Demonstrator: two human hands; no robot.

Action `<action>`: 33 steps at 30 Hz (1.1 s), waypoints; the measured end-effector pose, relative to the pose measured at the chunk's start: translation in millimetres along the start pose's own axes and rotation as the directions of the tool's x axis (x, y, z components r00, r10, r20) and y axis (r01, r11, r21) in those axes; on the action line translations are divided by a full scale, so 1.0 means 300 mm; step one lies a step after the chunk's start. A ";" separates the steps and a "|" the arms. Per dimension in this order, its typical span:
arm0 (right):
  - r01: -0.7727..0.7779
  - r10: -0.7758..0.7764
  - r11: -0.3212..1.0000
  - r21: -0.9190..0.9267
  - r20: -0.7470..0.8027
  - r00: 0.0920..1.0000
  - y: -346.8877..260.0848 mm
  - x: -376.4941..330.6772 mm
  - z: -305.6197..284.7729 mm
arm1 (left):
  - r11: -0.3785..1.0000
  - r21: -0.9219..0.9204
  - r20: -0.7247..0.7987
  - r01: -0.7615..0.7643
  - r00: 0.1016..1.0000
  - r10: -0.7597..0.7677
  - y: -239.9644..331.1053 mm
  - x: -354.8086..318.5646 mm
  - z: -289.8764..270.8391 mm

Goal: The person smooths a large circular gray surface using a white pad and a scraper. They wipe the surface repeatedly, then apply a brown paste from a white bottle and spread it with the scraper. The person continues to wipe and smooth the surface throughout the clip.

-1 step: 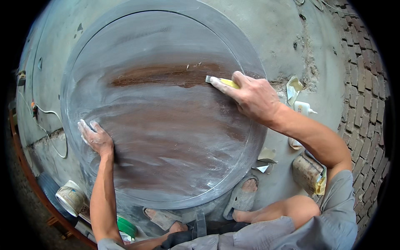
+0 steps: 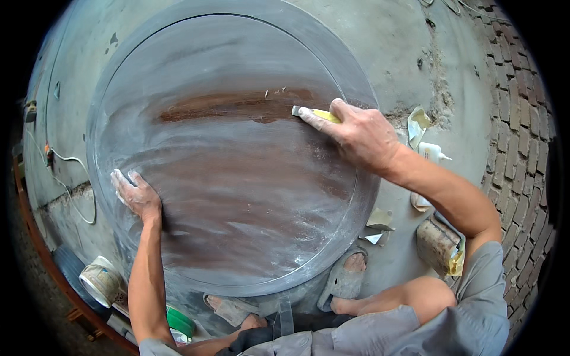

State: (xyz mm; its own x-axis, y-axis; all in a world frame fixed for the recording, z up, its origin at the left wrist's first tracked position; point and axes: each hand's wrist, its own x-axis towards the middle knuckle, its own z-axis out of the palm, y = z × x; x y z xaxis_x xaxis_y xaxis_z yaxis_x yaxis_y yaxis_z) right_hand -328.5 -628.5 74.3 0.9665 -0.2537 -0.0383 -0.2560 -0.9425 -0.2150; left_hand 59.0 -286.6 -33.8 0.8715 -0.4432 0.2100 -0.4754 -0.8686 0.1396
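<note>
A large round tabletop lies flat in front of me, grey with dust and with a thin groove inside its rim. Across its upper part runs a bare dark-brown strip with a few pale flecks on it. My right hand grips a yellow-handled scraper, index finger pressed along it. Its short metal blade is at the right end of the brown strip. On the left part of the tabletop rests my left hand, holding nothing, with its dusty fingers stretched out.
To the right lie folded sandpaper, a white squeeze bottle, and a worn box-shaped container. Paper scraps lie near my foot. At left are a pale bucket, a tyre and a white cable. Brick paving borders the right.
</note>
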 end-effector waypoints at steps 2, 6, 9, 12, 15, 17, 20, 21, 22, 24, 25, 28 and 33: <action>0.016 -0.016 1.000 0.008 -0.009 1.000 0.031 -0.030 -0.007 | 1.000 0.012 -0.005 0.006 1.000 -0.006 -0.005 0.003 -0.005; -0.025 0.025 1.000 0.019 0.022 0.999 0.045 -0.102 -0.010 | 1.000 0.025 -0.018 0.000 1.000 0.001 -0.010 0.004 -0.004; 0.007 -0.007 1.000 -0.027 -0.003 1.000 0.009 0.028 0.018 | 1.000 0.014 -0.017 -0.007 1.000 0.007 0.012 0.011 0.008; 0.008 -0.008 1.000 0.001 0.035 0.999 0.000 0.025 0.005 | 1.000 0.022 -0.019 0.003 1.000 -0.003 -0.002 -0.007 -0.004; -0.008 0.003 0.996 0.085 0.066 0.998 0.042 -0.066 0.010 | 1.000 0.026 -0.025 0.003 1.000 -0.002 -0.005 -0.005 -0.013; -0.021 0.019 0.999 0.035 0.068 0.997 -0.005 0.016 0.005 | 1.000 0.031 -0.015 0.001 1.000 -0.001 0.000 -0.002 -0.009; 0.000 0.000 1.000 0.029 0.006 1.000 -0.038 0.100 0.019 | 0.999 0.038 0.001 0.008 1.000 -0.008 0.004 0.000 -0.004; 0.003 -0.004 1.000 0.022 0.007 1.000 -0.024 0.079 0.027 | 0.999 0.037 0.004 0.008 1.000 -0.008 0.006 -0.005 -0.003; 0.015 -0.015 1.000 0.018 0.001 1.000 -0.009 0.071 0.035 | 0.999 0.044 0.001 0.012 1.000 -0.012 0.000 0.000 -0.009; -0.001 0.001 0.999 0.045 0.016 1.000 -0.002 0.022 0.019 | 0.998 0.053 -0.008 0.016 1.000 -0.016 -0.013 0.000 -0.013; -0.019 0.017 0.998 0.062 0.023 1.000 0.002 0.008 0.008 | 0.998 0.053 -0.009 0.015 1.000 -0.014 -0.003 -0.004 -0.013; -0.028 0.027 0.999 0.033 0.024 0.999 -0.033 0.080 0.030 | 0.999 0.038 0.000 0.008 1.000 -0.008 0.025 0.000 -0.019; 0.014 -0.014 1.000 -0.021 -0.005 1.000 -0.018 0.114 0.033 | 1.000 0.011 -0.010 0.011 1.000 -0.011 0.018 -0.009 -0.022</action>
State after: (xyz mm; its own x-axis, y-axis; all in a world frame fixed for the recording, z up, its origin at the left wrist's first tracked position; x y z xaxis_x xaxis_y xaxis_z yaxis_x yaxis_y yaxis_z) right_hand -294.0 -630.0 64.6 0.9699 -0.2414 -0.0309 -0.2427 -0.9503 -0.1950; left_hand 53.2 -288.6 -27.2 0.8753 -0.4316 0.2183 -0.4646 -0.8758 0.1310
